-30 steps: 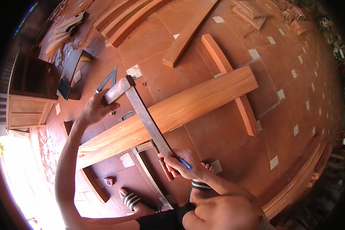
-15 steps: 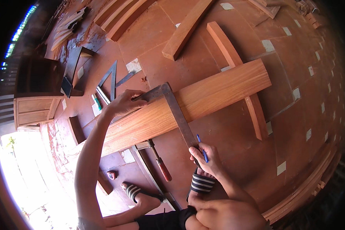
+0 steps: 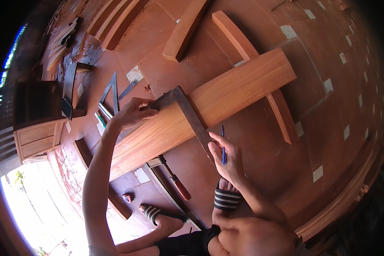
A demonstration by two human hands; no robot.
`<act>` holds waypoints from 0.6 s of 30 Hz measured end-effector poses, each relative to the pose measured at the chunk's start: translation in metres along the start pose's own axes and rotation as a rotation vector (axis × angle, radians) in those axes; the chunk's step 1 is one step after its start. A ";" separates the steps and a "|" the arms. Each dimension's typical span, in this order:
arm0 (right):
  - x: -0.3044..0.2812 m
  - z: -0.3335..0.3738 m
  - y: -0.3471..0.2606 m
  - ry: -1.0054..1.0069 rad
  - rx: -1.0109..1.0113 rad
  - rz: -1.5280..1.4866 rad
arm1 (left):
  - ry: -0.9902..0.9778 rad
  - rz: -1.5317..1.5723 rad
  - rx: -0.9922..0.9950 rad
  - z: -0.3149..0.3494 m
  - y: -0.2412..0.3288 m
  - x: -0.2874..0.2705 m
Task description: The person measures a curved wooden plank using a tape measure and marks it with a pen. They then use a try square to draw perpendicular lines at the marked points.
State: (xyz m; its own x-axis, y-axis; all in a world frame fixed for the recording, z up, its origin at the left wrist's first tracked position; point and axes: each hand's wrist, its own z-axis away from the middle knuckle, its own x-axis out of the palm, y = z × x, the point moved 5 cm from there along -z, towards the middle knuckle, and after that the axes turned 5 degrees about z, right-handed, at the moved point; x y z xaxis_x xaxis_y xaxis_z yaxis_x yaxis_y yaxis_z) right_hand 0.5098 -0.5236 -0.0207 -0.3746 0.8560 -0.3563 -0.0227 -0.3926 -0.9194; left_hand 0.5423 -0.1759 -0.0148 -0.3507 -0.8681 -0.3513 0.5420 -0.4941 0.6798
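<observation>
A wide wooden board (image 3: 243,83) slants across the middle, raised over smaller wood pieces. A dark metal carpenter's square (image 3: 192,117) lies on it, its long blade crossing the board and its short arm along the far edge. My left hand (image 3: 131,114) pinches the short arm between thumb and fingers. My right hand (image 3: 227,158) is closed around a blue pen (image 3: 223,154), held upright between the fingers. The right index finger and thumb touch the blade just off the board's near edge; the blade's end is partly hidden by this hand.
A curved wooden piece (image 3: 281,117) passes under the board's right end. A clamp with a red handle (image 3: 180,187) lies near my feet, beside a small tape measure (image 3: 128,197). Beyond the board are a metal triangle (image 3: 115,91), a green-handled tool (image 3: 100,119) and several beams (image 3: 185,32).
My right hand has slid up the blade toward the board, and its index finger now stretches along the blade. The left hand still holds the square. The whole view has shifted slightly.
</observation>
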 end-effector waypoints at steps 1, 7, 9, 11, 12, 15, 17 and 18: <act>-0.001 -0.002 -0.001 -0.006 0.007 0.003 | -0.003 0.001 0.009 0.000 0.003 0.001; -0.007 -0.011 -0.006 0.003 0.018 -0.011 | -0.003 -0.042 0.015 -0.005 0.004 0.002; -0.006 -0.012 -0.004 -0.037 0.055 0.023 | -0.003 -0.031 0.016 -0.007 0.000 0.002; -0.006 -0.012 -0.003 -0.042 0.063 0.021 | 0.044 -0.015 0.046 -0.008 -0.003 0.002; -0.006 -0.012 -0.003 -0.026 0.053 0.003 | 0.068 -0.020 0.030 -0.009 -0.006 0.002; -0.005 -0.011 -0.003 0.000 0.027 -0.015 | -0.016 0.022 0.022 -0.010 -0.008 0.001; -0.005 -0.011 -0.002 0.000 0.029 -0.012 | -0.047 0.077 0.015 -0.010 -0.008 0.001; -0.004 -0.012 -0.002 -0.007 0.035 -0.009 | -0.063 0.109 0.026 -0.010 -0.008 0.001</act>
State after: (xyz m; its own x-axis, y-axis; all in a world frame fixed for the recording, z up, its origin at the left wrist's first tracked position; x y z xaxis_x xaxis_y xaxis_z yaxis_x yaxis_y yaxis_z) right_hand 0.5222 -0.5227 -0.0193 -0.3805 0.8573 -0.3468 -0.0586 -0.3966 -0.9161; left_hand 0.5454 -0.1740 -0.0270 -0.3386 -0.9114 -0.2338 0.5601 -0.3949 0.7282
